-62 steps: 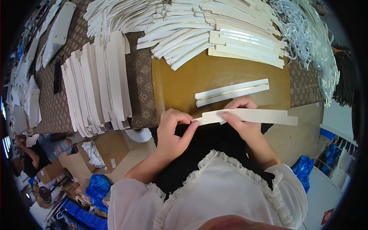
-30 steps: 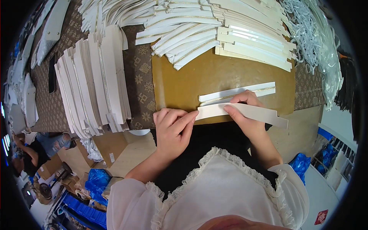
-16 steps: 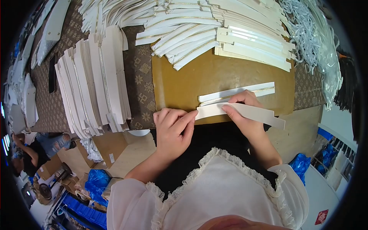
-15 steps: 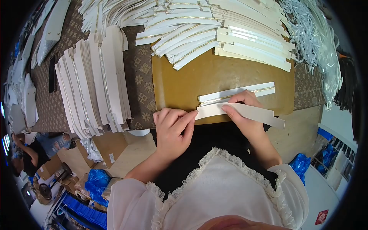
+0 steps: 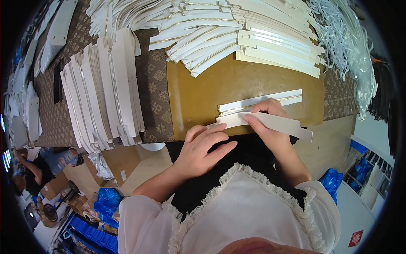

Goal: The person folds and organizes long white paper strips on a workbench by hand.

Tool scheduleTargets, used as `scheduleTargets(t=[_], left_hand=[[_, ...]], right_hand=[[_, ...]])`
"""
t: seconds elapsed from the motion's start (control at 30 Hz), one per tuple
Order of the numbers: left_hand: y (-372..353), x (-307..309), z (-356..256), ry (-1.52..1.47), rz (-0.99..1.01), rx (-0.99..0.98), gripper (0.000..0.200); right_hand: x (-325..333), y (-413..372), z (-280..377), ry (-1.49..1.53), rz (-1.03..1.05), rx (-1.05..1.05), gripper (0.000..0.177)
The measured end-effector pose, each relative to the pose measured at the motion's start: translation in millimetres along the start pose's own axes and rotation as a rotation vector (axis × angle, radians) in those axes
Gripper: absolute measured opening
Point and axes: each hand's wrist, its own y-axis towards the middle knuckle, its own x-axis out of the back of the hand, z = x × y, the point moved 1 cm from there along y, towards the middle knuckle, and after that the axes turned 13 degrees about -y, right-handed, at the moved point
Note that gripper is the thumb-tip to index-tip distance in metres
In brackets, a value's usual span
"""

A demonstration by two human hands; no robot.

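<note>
A cream strip (image 5: 281, 122) lies along the near side of a white zipper (image 5: 287, 99) with gold teeth, over the brown board (image 5: 249, 80). My right hand (image 5: 270, 120) pinches the strip near its middle, thumb on top, and its right end sticks out past the board's near edge. Beside the strip's left end is my left hand (image 5: 203, 150), its fingers apart and nothing held. The fingertips of that hand are close to the strip's near edge; whether they touch it I cannot tell.
White zippers (image 5: 207, 42) and cream strips (image 5: 279, 51) lie at the board's far side. Stacked zipper pieces (image 5: 103, 93) stand at left on the patterned cloth (image 5: 156, 97). White cords (image 5: 334, 38) hang far right. Another person (image 5: 40, 169) sits at far left.
My left hand has let go of the strip's left end, moved right and nearer to my body, and spread its fingers. My right hand still pinches the strip in nearly the same place.
</note>
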Motion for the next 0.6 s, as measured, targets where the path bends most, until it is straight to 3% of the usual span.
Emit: scheduleTargets(t=[0.6], left_hand=[[-0.4, -12.1, 1.0, 0.093, 0.049, 0.116, 0.032]], right_hand=[[0.2, 1.6, 0.9, -0.04, -0.004, 0.035, 0.021]])
